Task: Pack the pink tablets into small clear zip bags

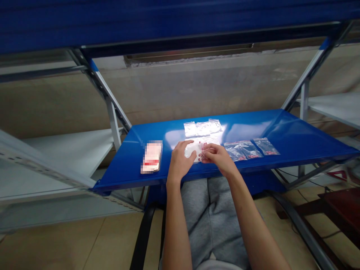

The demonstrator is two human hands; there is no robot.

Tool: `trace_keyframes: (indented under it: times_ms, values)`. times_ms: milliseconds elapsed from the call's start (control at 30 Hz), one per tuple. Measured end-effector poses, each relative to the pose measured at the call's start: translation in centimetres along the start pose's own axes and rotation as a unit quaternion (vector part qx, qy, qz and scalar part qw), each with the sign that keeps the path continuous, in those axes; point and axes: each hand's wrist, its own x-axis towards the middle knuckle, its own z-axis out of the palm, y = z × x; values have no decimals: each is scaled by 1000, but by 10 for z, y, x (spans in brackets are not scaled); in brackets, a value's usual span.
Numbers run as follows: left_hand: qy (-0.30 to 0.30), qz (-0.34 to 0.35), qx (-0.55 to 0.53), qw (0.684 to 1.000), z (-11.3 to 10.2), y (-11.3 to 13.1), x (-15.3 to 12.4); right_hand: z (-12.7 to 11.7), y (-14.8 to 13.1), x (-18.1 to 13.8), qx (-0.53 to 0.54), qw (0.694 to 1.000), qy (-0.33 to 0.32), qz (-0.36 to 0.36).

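Observation:
My left hand (181, 157) arches over a small clear zip bag (190, 151), its thumb and fingers apart at the bag's side. The bag lies on a white sheet (215, 141), and a thin red strip marks its right end. Close to that strip, the fingertips of my right hand (218, 155) are pinched together; what is between them is too small to make out. Several small red pieces (200, 154) show around these fingertips, some partly covered by the hand.
To the right, several clear bags (251, 150) with red pieces lie in a row. Behind the sheet are shiny clear bags (203, 128). A phone-like slab (152, 156), blurred out, rests at left on the blue tabletop (298, 135). Metal posts (109, 101) flank the table, under a blue shelf (180, 26).

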Motion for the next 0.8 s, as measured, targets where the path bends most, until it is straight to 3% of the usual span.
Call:
trace_keyframes:
  times_ms: [133,300,800]
  values:
    - [-43,64,16,997,-4,12,-1,0,1,0,34,999,17,4]
    - [-93,43,71,992,10,13,0,4,-1,-1,53,998,-4,18]
    - [-66,43,18,997,15,6,0,-1,-5,2,29,999,24,-10]
